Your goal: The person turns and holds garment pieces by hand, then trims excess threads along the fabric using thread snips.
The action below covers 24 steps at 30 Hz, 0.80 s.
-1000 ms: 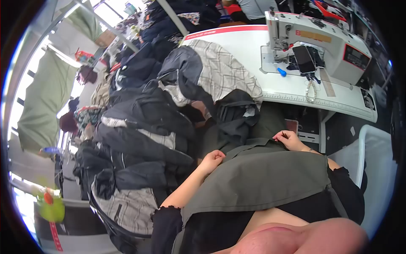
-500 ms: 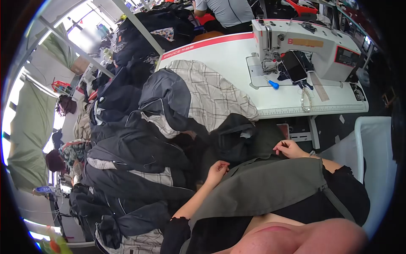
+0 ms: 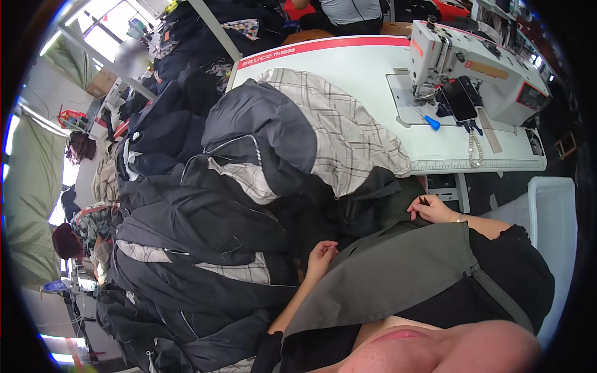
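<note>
My left hand is closed, with its fingers curled together beside the edge of the grey-green apron over my lap. What it grips, if anything, is hidden. My right hand is pinched closed above the apron's far edge, and a small dark, narrow thing shows between its fingers. In front of both hands lies a dark jacket with beige plaid lining, spread from the sewing table down towards my lap. A black fabric part of it hangs over the table's front edge.
A white sewing machine stands on the table. By its needle lie a phone, a blue-handled tool, a ruler and a beaded string. Dark jackets are heaped at left; a pale bin stands at right. Another person sits beyond.
The view has shifted, so the machine appears further right. My right hand now shows a small dark thing in its fingers. My left hand stays curled at the apron's edge.
</note>
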Each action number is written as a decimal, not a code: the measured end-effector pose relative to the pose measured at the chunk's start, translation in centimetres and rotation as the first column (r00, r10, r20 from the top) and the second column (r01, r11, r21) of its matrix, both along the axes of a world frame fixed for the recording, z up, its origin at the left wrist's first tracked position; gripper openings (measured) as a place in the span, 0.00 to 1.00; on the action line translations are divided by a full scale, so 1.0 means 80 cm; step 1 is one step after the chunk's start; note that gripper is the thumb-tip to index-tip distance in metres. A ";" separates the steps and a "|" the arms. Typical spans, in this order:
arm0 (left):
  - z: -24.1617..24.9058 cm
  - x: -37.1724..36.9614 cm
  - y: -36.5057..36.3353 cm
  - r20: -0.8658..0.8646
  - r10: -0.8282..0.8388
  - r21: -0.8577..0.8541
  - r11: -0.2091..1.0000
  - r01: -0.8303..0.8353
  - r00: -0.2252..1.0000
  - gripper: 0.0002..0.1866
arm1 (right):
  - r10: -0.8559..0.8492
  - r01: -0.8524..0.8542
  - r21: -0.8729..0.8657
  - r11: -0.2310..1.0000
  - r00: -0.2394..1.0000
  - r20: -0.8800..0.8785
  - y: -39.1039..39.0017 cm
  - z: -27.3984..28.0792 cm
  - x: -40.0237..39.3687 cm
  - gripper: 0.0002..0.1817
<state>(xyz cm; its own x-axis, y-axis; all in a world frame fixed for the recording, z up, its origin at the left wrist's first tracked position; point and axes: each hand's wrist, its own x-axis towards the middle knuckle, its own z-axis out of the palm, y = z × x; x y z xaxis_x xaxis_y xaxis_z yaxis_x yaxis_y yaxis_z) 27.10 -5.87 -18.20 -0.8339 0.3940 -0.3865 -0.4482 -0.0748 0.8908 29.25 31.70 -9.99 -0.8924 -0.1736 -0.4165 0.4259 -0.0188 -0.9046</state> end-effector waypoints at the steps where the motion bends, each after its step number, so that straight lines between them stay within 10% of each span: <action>1: -0.002 0.000 -0.003 -0.006 0.006 0.004 1.000 -0.006 1.000 0.08 | 0.018 -0.018 0.019 1.000 1.000 -0.015 -0.005 0.002 -0.008 0.10; 24: -0.003 -0.019 0.062 -0.022 -0.143 0.006 0.990 0.143 0.990 0.09 | -0.040 0.045 0.076 0.996 0.997 -0.059 0.057 -0.015 0.048 0.10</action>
